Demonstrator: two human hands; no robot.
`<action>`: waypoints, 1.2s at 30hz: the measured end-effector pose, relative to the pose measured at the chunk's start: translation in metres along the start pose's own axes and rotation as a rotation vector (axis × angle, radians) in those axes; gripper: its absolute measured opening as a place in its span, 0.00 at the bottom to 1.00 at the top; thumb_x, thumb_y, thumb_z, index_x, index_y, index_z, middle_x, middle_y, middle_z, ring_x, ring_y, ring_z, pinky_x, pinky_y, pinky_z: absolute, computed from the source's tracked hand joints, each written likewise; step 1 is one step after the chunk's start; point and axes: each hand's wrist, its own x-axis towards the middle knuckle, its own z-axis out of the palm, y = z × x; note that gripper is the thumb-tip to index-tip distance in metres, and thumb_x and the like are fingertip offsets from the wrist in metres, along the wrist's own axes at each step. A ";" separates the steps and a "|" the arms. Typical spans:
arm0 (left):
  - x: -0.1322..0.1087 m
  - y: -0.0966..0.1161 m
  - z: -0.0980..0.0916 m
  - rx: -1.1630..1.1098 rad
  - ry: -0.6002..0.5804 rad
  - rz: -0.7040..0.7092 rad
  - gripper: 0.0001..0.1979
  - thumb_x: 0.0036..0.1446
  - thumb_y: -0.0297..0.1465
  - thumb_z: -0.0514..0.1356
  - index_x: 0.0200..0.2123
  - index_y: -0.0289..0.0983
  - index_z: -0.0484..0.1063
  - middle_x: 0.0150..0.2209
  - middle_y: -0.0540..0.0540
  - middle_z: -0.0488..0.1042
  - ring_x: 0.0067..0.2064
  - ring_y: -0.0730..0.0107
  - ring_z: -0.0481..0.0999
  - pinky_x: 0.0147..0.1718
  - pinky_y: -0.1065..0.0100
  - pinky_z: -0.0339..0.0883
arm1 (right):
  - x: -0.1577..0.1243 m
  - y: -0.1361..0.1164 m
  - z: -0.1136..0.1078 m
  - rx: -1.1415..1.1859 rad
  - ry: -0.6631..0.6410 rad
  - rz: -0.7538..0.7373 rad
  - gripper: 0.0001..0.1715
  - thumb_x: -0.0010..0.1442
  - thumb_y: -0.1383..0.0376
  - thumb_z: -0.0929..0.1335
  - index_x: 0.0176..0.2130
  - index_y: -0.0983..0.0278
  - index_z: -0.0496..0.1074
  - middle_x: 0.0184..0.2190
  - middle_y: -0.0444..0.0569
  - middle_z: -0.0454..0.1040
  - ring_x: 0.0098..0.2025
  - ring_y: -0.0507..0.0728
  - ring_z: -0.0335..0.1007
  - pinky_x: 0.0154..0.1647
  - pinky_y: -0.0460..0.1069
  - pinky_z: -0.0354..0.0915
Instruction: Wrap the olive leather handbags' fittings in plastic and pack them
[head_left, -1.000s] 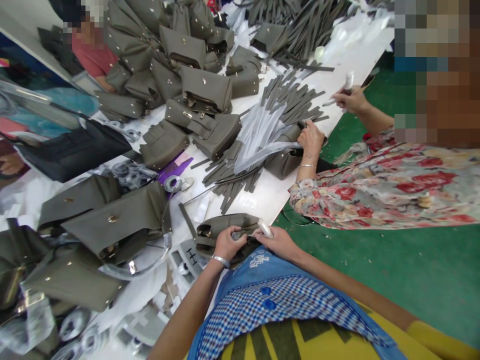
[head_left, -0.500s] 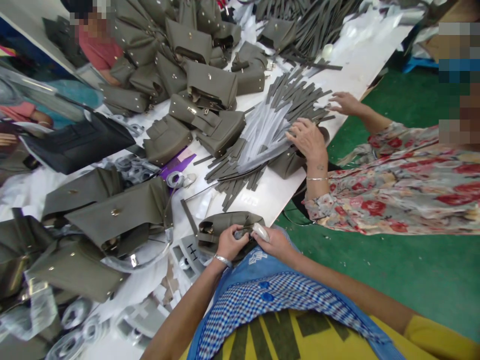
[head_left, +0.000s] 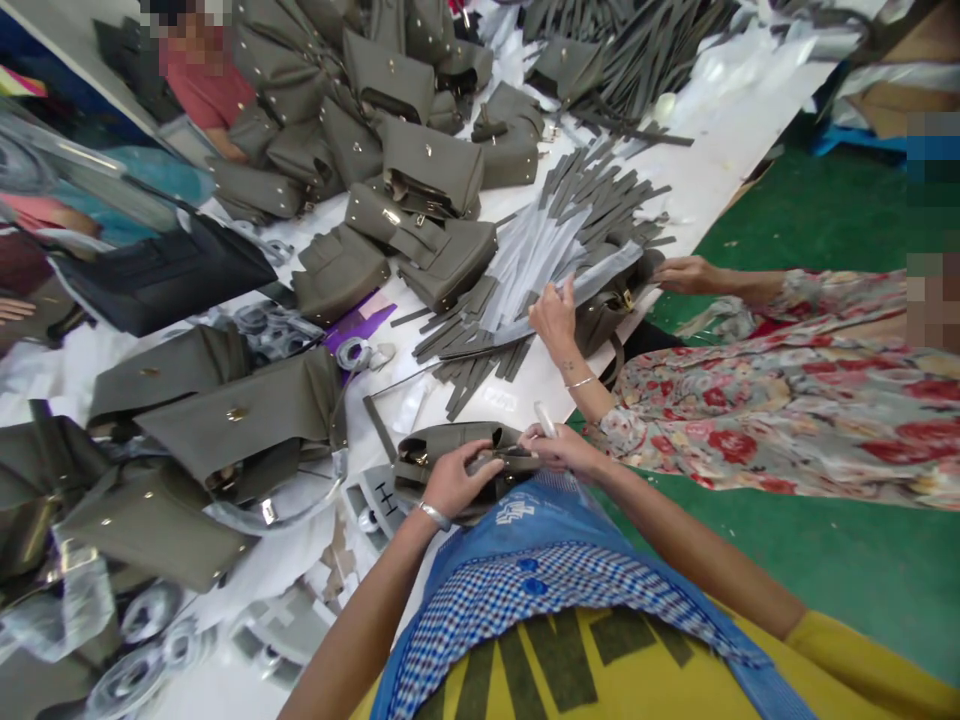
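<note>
An olive handbag (head_left: 435, 440) lies at the table's near edge, against my apron. My left hand (head_left: 456, 482) is closed on the bag's upper edge, thumb and fingers pinching it near the opening. Closed around a slim white tool (head_left: 546, 420), my right hand (head_left: 564, 449) is at the bag's right end. The tool's upper end sticks up above the fingers; its lower end and exact kind are hidden. Just left of the bag is a light grey piece (head_left: 380, 500) with dark markings.
Olive handbags (head_left: 240, 420) crowd the left and back of the table. Dark strips (head_left: 469, 380) lie ahead. On the right, a co-worker's hand (head_left: 553, 318) touches white wrapping beside another bag (head_left: 600, 310). A black bag (head_left: 165, 275) is at far left.
My right hand has shifted right, and the white tool now points up. My left hand has flattened a little over the bag. The co-worker's near hand moved left and down.
</note>
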 end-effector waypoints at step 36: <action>-0.035 0.003 -0.049 0.135 0.150 0.071 0.30 0.50 0.37 0.63 0.57 0.41 0.64 0.53 0.44 0.73 0.50 0.58 0.74 0.49 0.62 0.66 | 0.041 -0.086 -0.001 -1.019 0.127 -0.800 0.23 0.49 0.77 0.62 0.45 0.65 0.69 0.49 0.55 0.71 0.57 0.61 0.61 0.56 0.58 0.59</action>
